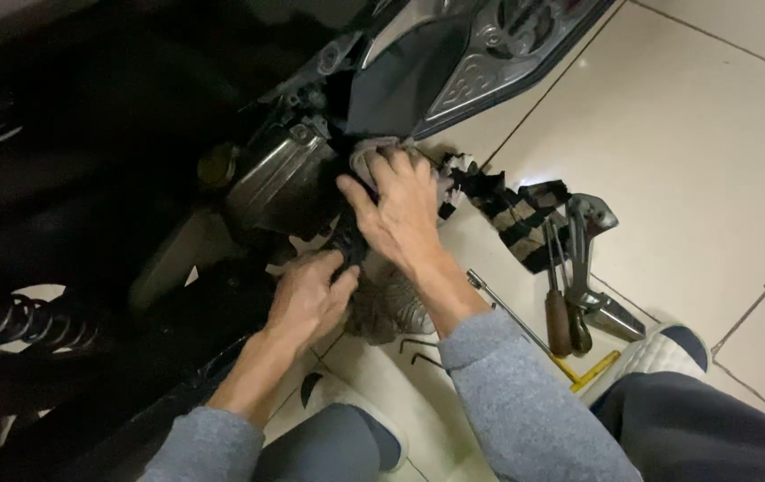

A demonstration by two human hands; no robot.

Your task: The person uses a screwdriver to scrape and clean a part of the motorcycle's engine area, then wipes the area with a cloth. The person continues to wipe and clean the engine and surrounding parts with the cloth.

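My right hand [400,210] presses a pale rag [366,152] against the underside of a scooter, beside its metal engine casing [280,170]. My left hand [307,299] sits just below it, fingers curled around a dark black part [349,236] that hangs from the machine. Both hands touch near that part. What the left fingers enclose is mostly hidden in shadow.
A striped black-and-grey cloth [516,214] lies on the pale tiled floor [686,134]. Screwdrivers [561,308], a long metal wrench [507,312], hex keys [418,350] and a metal tool [592,259] lie beside my right knee. The rear shock spring [25,321] is at left.
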